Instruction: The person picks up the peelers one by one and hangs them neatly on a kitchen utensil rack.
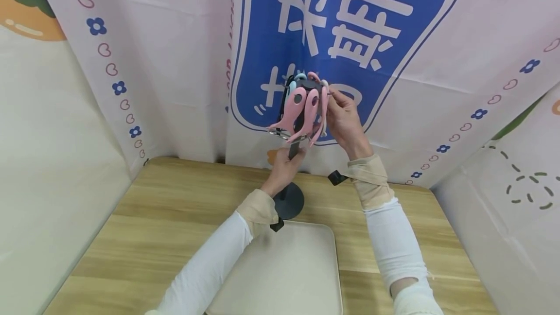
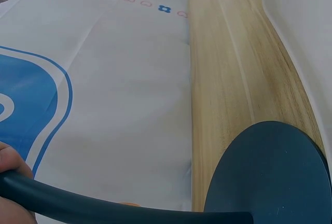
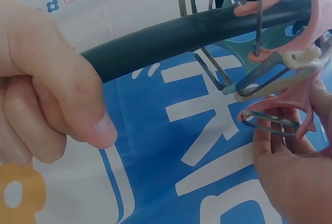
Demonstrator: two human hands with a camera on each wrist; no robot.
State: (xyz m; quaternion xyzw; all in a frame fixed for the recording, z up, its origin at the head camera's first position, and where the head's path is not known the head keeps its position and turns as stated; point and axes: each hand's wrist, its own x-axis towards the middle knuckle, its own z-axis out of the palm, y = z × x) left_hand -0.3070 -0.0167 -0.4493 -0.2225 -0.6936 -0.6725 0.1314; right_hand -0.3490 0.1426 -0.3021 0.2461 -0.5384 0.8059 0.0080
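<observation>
Several Y-shaped peelers hang by their handles around the top of a dark stand, among them pink peelers, a light blue peeler and a whitish peeler. My left hand grips the pole below the blades; its curled fingers and thumb also show large in the right wrist view. At the right of the cluster, my right hand pinches the handle of a pink peeler. This peeler's metal blade lies in front of my fingers. The round base is on the table.
A shallow off-white tray lies in front of the base on the wood-grain table. Behind the stand hangs a printed cloth with a blue panel. White side walls border the table.
</observation>
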